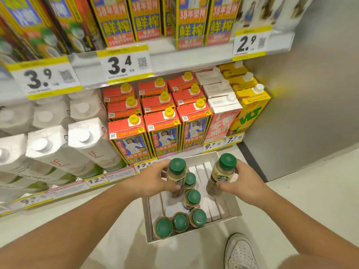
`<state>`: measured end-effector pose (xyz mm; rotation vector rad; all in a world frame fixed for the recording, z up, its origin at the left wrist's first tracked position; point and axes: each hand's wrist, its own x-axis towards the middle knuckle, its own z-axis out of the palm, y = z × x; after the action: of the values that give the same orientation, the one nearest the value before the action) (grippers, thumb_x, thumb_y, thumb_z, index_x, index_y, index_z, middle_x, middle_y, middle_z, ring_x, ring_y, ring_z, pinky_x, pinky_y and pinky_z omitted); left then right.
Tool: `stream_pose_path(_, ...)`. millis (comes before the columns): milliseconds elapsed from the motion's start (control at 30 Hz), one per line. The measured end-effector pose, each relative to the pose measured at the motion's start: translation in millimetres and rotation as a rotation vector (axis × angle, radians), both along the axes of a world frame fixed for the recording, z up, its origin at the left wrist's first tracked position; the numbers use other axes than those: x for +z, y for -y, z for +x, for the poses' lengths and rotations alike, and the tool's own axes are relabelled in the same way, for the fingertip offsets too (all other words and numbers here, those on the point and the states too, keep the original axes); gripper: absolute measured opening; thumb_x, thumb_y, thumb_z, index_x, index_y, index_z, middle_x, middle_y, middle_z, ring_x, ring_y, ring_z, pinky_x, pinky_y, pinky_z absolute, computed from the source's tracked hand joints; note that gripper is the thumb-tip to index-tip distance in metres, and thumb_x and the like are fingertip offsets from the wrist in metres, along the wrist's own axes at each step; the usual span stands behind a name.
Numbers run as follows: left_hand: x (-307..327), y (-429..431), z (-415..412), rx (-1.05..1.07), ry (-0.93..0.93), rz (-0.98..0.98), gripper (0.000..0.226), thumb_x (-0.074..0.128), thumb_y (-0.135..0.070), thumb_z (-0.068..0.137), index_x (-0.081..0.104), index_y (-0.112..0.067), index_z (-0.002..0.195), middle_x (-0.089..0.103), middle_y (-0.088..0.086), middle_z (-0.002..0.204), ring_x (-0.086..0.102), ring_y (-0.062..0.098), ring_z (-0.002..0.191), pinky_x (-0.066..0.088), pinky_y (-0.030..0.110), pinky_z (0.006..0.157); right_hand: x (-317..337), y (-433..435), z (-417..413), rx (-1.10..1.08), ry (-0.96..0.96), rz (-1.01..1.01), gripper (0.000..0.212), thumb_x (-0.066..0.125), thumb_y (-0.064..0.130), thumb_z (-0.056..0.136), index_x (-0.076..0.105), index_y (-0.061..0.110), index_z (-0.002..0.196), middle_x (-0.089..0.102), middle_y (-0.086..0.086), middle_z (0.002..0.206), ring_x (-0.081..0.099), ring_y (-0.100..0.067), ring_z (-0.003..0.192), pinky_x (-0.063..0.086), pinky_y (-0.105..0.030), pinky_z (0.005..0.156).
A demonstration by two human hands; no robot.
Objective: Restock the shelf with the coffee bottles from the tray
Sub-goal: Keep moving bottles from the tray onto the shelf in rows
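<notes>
Two coffee bottles are held upright above the tray [229,217], one in each hand, most likely so that both can be carried to the shelf in a single trip. The left-hand bottle [175,176] is gripped around its label, with the thumb at about 6 o'clock and the fingers wrapped behind; the left hand [150,181] is closed on it. The right-hand bottle [221,174] is clasped the same way by the right hand [243,183], fingers curled around the far side, and stands at 3 o'clock from the first, well apart. Five more green-capped bottles [192,199] are left standing in the tray, from 6 to 7 o'clock below the held pair. Both forearms are stretched forward and converge on the tray. The shelf [120,172], filled with cartons [163,133], lies at 12 o'clock; which gap is meant cannot be told. A white shoe [240,251] is seen at 5 o'clock.
</notes>
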<state>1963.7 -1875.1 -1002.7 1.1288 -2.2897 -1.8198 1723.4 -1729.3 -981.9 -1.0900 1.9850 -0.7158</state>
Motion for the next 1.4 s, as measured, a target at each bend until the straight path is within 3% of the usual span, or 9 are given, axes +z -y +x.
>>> stream_pose_path(167, 95, 9, -10, -0.044, -0.064, 0.016, 0.041, 0.083, -0.019, 0.078, 0.065, -0.033, 0.112, 0.068, -0.011, 0.111, 0.063, 0.005, 0.103, 0.045, 0.018, 0.088, 89, 18, -15, -0.035, 0.012, -0.115, 0.044, 0.082, 0.012, 0.066, 0.060, 0.038, 0.095, 0.071, 0.014, 0.096, 0.063, 0.008, 0.087, 0.045, -0.010, 0.075)
stream_pose_path(333, 197, 18, -25, -0.047, -0.206, -0.124, 0.055, 0.081, -0.031, 0.079, 0.059, -0.031, 0.129, 0.064, -0.007, 0.130, 0.059, 0.010, 0.120, 0.047, 0.034, 0.104, 194, 31, -40, -0.043, 0.068, -0.312, 0.047, 0.078, 0.013, 0.053, 0.070, 0.023, 0.099, 0.076, 0.000, 0.090, 0.070, -0.014, 0.084, 0.053, -0.039, 0.087)
stream_pose_path(433, 251, 22, -34, -0.212, -0.331, -0.202, 0.055, 0.071, -0.036, 0.087, 0.053, -0.009, 0.132, 0.053, 0.012, 0.142, 0.062, 0.015, 0.111, 0.050, 0.031, 0.098, 263, 40, -59, -0.019, 0.069, -0.430, 0.054, 0.080, 0.003, 0.051, 0.072, 0.024, 0.100, 0.078, -0.006, 0.091, 0.073, -0.016, 0.083, 0.056, -0.033, 0.084)
stream_pose_path(567, 373, 24, -45, -0.159, -0.461, -0.240, 0.041, 0.074, -0.019, 0.088, 0.061, -0.038, 0.121, 0.067, -0.028, 0.116, 0.063, -0.006, 0.107, 0.047, 0.017, 0.097, 361, 39, -69, 0.057, 0.053, -0.549, 0.047, 0.071, -0.026, 0.066, 0.069, 0.010, 0.097, 0.078, -0.008, 0.086, 0.072, -0.013, 0.076, 0.055, -0.020, 0.067)
stream_pose_path(867, 544, 48, -95, 0.142, -0.698, -0.455, 0.047, 0.069, -0.025, 0.088, 0.050, -0.023, 0.131, 0.071, -0.005, 0.116, 0.070, 0.015, 0.104, 0.057, 0.040, 0.091, 520, 92, -90, 0.088, 0.026, -0.846, 0.030, 0.074, 0.009, 0.065, 0.073, 0.024, 0.091, 0.076, -0.006, 0.090, 0.070, -0.015, 0.082, 0.055, -0.028, 0.075)
stream_pose_path(1000, 571, 85, -133, 0.358, -0.707, -0.527, 0.037, 0.067, -0.030, 0.092, 0.050, -0.024, 0.125, 0.072, -0.006, 0.110, 0.070, 0.016, 0.102, 0.053, 0.046, 0.096, 554, 144, -109, 0.050, 0.053, -0.903, 0.026, 0.067, -0.004, 0.082, 0.068, 0.018, 0.094, 0.075, 0.003, 0.083, 0.069, -0.006, 0.073, 0.052, -0.019, 0.065)
stream_pose_path(1133, 558, 107, -159, 0.487, -0.563, -0.649, 0.045, 0.062, -0.033, 0.095, 0.040, -0.028, 0.135, 0.059, -0.015, 0.107, 0.058, 0.010, 0.106, 0.045, 0.029, 0.091, 550, 187, -118, 0.021, 0.045, -0.850, 0.022, 0.067, -0.002, 0.079, 0.068, 0.016, 0.092, 0.073, -0.004, 0.087, 0.066, -0.012, 0.073, 0.053, -0.022, 0.062)
stream_pose_path(1267, 545, 114, -176, 0.557, -0.537, -0.654, 0.050, 0.059, -0.030, 0.098, 0.039, -0.020, 0.142, 0.058, -0.008, 0.122, 0.055, 0.012, 0.109, 0.042, 0.028, 0.093, 528, 216, -125, 0.007, 0.072, -0.758, 0.023, 0.069, 0.004, 0.077, 0.067, 0.017, 0.097, 0.074, -0.013, 0.099, 0.068, -0.021, 0.084, 0.056, -0.041, 0.085)
stream_pose_path(1400, 545, 111, -180, 0.565, -0.506, -0.685, 0.047, 0.053, -0.031, 0.100, 0.037, -0.023, 0.144, 0.052, -0.011, 0.114, 0.048, 0.010, 0.103, 0.037, 0.025, 0.089, 517, 229, -124, 0.029, 0.113, -0.760, 0.027, 0.069, 0.008, 0.080, 0.066, 0.019, 0.104, 0.075, -0.006, 0.096, 0.070, -0.017, 0.084, 0.055, -0.035, 0.082)
